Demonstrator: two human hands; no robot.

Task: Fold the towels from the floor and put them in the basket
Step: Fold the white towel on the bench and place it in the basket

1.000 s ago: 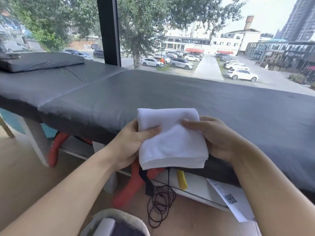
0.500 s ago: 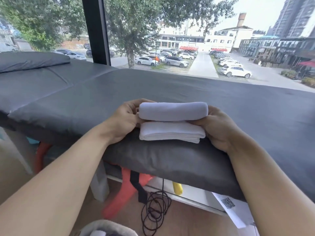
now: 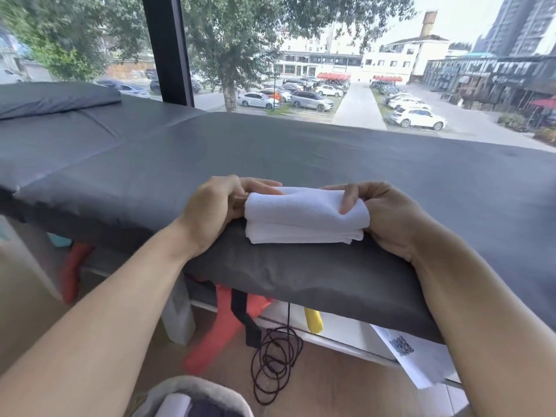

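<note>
A white towel [image 3: 304, 216], folded into a thick small bundle, lies on the near edge of the grey padded bed [image 3: 301, 152]. My left hand [image 3: 215, 206] grips its left end with the fingers curled over the top fold. My right hand [image 3: 379, 215] holds the right end, thumb pressed on top of the upper layer. The rim of a grey basket [image 3: 192, 389] shows at the bottom edge, on the floor below my left arm, with something white inside.
A grey pillow [image 3: 51, 97] lies at the bed's far left. Under the bed are red and yellow objects [image 3: 216, 329], a coiled black cable [image 3: 275, 362] and a white sheet with a QR code [image 3: 412, 356]. A large window with a dark post [image 3: 165, 49] stands behind.
The towel went from being held up in front of me to resting on the bed edge. Its upper half has been folded over, and my hands now press down on both ends.
</note>
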